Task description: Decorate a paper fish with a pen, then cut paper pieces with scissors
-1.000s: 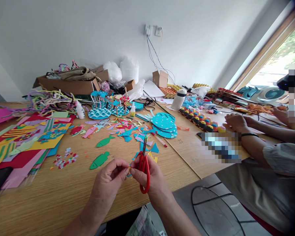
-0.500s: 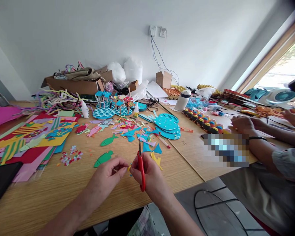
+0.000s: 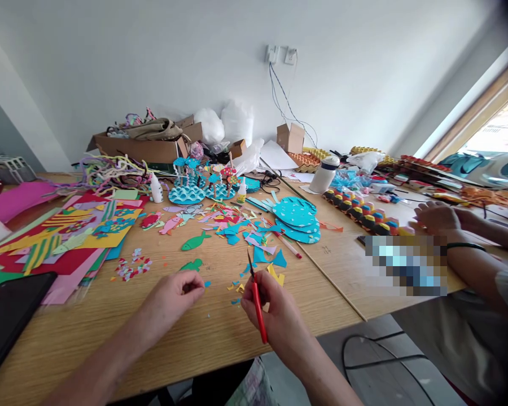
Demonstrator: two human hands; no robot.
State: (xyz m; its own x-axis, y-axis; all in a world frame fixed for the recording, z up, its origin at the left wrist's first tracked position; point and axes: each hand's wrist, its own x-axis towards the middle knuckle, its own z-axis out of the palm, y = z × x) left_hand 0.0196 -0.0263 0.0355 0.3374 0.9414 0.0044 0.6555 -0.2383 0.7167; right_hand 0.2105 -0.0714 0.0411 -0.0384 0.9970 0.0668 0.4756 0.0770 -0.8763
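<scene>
My right hand is wrapped round red-handled scissors, whose dark blades point up and away with the tips together. To the left, my left hand is curled in a pinch over the table; whatever its fingers hold cannot be made out. A tiny blue scrap shows right by those fingertips. Partly behind this hand lies a green paper fish, and farther back is a second green fish. Yellow paper offcuts and small blue bits lie around the scissors.
A black phone or tablet lies at left by coloured paper sheets. Behind are paper scraps, glue bottles, blue wave-like models and blue paper discs. A thin stick crosses the right side, near another person's hands.
My hands have moved apart: the left one to the left, the right one with the scissors to the right and slightly down. The view has turned a little left.
</scene>
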